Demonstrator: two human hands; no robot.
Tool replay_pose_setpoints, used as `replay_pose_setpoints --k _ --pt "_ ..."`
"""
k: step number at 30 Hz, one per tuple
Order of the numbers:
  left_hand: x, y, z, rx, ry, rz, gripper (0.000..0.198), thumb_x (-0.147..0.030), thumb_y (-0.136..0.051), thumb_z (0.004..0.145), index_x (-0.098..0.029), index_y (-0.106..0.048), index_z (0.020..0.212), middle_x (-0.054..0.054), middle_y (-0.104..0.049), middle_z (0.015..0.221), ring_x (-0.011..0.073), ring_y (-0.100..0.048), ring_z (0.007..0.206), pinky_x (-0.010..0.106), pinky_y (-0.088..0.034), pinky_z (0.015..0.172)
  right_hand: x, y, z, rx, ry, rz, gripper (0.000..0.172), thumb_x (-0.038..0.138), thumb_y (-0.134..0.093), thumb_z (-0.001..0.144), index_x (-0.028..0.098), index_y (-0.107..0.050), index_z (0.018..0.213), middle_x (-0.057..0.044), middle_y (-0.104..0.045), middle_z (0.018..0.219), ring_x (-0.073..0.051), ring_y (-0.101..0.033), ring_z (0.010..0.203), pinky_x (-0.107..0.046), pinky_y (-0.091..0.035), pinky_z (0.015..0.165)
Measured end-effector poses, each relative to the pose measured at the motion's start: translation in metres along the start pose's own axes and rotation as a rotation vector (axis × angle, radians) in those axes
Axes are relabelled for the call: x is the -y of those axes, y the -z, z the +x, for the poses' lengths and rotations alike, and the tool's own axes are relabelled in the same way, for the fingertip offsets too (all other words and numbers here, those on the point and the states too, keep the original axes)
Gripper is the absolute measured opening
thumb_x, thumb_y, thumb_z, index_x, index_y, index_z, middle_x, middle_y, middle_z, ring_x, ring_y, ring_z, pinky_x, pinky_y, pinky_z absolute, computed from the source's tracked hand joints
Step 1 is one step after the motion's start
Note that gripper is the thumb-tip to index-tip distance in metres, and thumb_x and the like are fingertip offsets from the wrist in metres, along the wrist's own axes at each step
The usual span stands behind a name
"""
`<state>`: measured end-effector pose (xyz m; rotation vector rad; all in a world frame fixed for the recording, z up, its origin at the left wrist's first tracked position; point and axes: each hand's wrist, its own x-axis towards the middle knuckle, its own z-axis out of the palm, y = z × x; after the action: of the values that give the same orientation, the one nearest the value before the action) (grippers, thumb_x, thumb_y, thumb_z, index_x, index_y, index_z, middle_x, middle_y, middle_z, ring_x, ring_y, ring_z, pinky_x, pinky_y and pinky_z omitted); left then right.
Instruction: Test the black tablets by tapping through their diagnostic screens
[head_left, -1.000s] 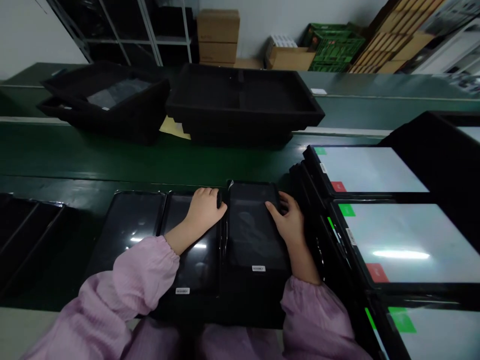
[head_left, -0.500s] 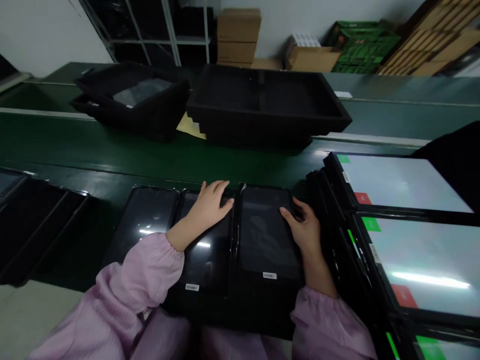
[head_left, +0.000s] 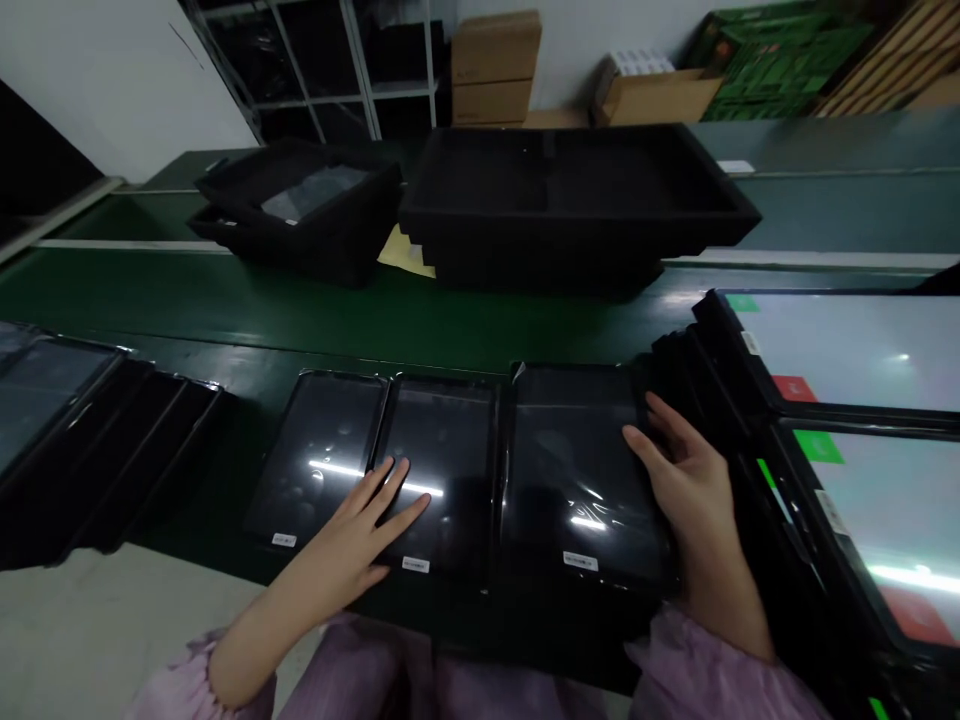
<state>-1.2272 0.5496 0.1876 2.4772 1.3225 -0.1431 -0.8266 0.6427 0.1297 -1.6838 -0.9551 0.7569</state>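
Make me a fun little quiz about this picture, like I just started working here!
1. What does the right hand touch: a dark glossy panel or a cardboard box?
2. True or false: the left hand is spread open.
3. What two colours are the labels on the bright screen?

Key:
1. The dark glossy panel
2. True
3. Green and red

Before you, three glossy black display panels lie flat and side by side on the green workbench (head_left: 300, 310): the left panel (head_left: 319, 440), the middle panel (head_left: 450, 430) and the right panel (head_left: 570, 440). Each shows a small white barcode label (head_left: 580, 561) near its edge closest to you, and a small shiny tab (head_left: 517, 370) sticks up at the right panel's far corner.
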Motion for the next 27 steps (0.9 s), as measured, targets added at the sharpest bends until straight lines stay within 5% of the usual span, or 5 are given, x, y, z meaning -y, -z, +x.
replay_pose_setpoints --k 7,11,14,17,27 --pt "0.016 0.015 0.014 0.016 -0.115 -0.168 0.108 -0.013 -0.088 0.075 -0.037 -0.032 0.164 0.011 -0.011 0.175 0.0415 -0.01 0.16 0.065 -0.036 0.12 -0.018 0.023 -0.018 0.053 -0.153 0.063 0.091 0.065 -0.088 0.06 0.021 -0.068 0.137 -0.017 -0.071 0.133 -0.036 -0.067 0.124 -0.054 -0.052 0.109" --pt "0.031 0.037 0.032 -0.064 -0.065 -0.3 0.071 -0.042 -0.075 0.091 -0.035 -0.049 0.157 0.007 -0.034 0.17 0.0353 -0.032 0.156 0.062 -0.028 0.126 -0.016 0.022 -0.023 0.105 -0.14 0.07 0.088 0.064 -0.089 0.059 0.021 -0.071 0.133 -0.017 -0.072 0.13 -0.036 -0.065 0.127 -0.052 -0.052 0.109" --pt "0.056 0.054 0.066 -0.303 0.206 -0.268 0.051 -0.042 -0.055 0.101 -0.019 -0.06 0.147 0.014 -0.046 0.163 0.033 -0.045 0.15 0.055 -0.032 0.126 -0.016 0.018 -0.025 0.095 -0.093 0.051 0.086 0.066 -0.086 0.061 0.02 -0.072 0.132 -0.017 -0.072 0.129 -0.036 -0.066 0.122 -0.057 -0.05 0.109" --pt "0.079 0.059 0.103 -0.341 0.395 -0.117 0.058 -0.034 -0.061 0.093 -0.006 -0.06 0.143 0.023 -0.052 0.155 0.0362 -0.048 0.146 0.053 -0.036 0.123 -0.019 0.014 -0.027 0.066 -0.06 0.042 0.084 0.068 -0.082 0.066 0.019 -0.071 0.133 -0.018 -0.072 0.128 -0.036 -0.069 0.116 -0.056 -0.054 0.102" --pt "0.082 0.055 0.132 -0.389 0.424 -0.005 0.045 -0.03 -0.059 0.086 -0.007 -0.075 0.122 0.019 -0.073 0.126 0.0379 -0.064 0.121 0.049 -0.051 0.106 -0.024 0.006 -0.038 -0.015 0.103 -0.029 0.07 0.067 -0.065 0.083 0.019 -0.07 0.133 -0.016 -0.068 0.138 -0.034 -0.063 0.128 -0.055 -0.048 0.112"
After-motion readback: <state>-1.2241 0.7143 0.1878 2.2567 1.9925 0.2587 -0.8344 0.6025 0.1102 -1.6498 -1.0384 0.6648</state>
